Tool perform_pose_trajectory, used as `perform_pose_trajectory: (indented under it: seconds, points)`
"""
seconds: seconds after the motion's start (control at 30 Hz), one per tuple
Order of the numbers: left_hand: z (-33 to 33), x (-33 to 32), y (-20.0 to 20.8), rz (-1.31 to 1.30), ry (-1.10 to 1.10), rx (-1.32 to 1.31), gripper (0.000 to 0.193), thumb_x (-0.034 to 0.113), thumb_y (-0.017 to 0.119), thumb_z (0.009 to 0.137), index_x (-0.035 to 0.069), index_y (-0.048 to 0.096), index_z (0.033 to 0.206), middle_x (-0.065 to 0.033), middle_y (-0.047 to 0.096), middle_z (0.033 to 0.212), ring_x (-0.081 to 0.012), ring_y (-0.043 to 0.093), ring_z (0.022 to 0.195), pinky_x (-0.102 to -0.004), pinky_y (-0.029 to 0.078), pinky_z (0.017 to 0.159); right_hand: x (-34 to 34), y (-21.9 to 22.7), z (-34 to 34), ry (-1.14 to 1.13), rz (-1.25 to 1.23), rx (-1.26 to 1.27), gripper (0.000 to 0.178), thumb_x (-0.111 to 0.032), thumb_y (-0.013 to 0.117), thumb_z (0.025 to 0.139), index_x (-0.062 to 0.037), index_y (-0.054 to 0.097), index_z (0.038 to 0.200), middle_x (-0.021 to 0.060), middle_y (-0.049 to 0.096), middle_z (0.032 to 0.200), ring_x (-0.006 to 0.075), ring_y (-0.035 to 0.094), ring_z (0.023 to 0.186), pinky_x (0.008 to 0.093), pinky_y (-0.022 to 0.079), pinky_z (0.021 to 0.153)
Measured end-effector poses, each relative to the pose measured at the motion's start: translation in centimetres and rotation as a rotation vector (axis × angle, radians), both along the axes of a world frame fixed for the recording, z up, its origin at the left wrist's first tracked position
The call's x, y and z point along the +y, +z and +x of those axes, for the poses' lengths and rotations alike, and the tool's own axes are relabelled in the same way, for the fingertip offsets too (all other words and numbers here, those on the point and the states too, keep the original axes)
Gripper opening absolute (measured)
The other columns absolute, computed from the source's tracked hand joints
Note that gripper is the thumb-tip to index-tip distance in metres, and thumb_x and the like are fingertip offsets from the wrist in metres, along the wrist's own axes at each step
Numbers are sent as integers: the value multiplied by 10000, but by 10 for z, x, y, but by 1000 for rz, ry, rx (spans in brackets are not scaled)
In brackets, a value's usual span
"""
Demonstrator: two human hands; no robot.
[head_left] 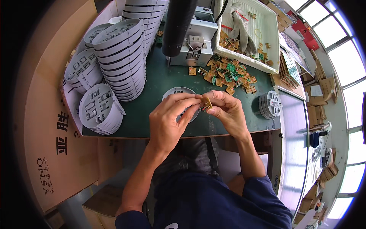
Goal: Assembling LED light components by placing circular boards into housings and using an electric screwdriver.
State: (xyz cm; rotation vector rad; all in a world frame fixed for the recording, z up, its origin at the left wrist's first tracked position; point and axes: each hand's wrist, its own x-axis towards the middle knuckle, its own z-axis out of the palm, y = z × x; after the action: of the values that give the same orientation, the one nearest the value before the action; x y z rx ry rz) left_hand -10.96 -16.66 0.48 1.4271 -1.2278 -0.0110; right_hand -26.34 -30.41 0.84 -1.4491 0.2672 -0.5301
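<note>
A small tan circuit board with little parts on its face is held up over the front of the bench. My right hand pinches it between thumb and fingers. From the other side, the closed fingertips of my left hand meet at the board's edge and grip it, partly hiding it. Beneath both hands lies a round grey plastic housing, mostly covered by my fingers. Beyond them, a heap of tan and green circuit boards spreads over the green bench top. One single board lies apart, left of the heap.
Tall stacks of grey housings fill the left side beside a cardboard box. A metal bench device stands at the back, under a dark tube. A white tray holds boards and a glove; grey round parts sit right.
</note>
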Motion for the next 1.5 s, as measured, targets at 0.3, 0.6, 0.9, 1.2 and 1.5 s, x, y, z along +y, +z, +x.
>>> perform_pose_trajectory:
  seconds: [0.3,0.6,0.9,1.2,1.5]
  points:
    - [-2,6,-1,57,42,1,170,-3,790,857,54,764,1015,-70,731,1020,-230,728,891,-326,574,731,-2,-6,2,38,18,32,362,-13,714,962,-10,650,1319,90,724,1262,136,662,1154,314,530,1035]
    - [24,20,-11,225,-44,-4,567,198,852,827,47,634,1328,-153,633,1328,-346,622,1214,-422,526,989,-2,14,16,-47,-81,150,361,-41,732,948,-14,665,1301,94,736,1220,172,690,1107,317,533,1007]
    - [19,17,-39,435,25,-120,1138,482,912,713,-62,348,1538,-261,411,1567,-434,421,1441,-494,403,1174,-9,3,61,-162,-1137,292,331,-75,774,869,-28,707,1190,143,715,1142,340,692,1006,412,555,877]
    - [20,16,-44,391,36,-84,1082,438,912,737,-62,374,1532,-257,441,1559,-423,466,1419,-481,420,1157,-4,-11,69,-152,-1162,333,329,-73,769,854,-28,699,1173,147,695,1140,368,661,1041,442,549,897]
    - [20,19,-50,367,33,-90,979,429,902,753,-15,442,1495,-235,439,1568,-415,478,1412,-484,442,1144,-1,-8,48,-98,-1355,347,395,18,726,865,-46,680,1252,174,663,1265,379,627,1193,451,555,955]
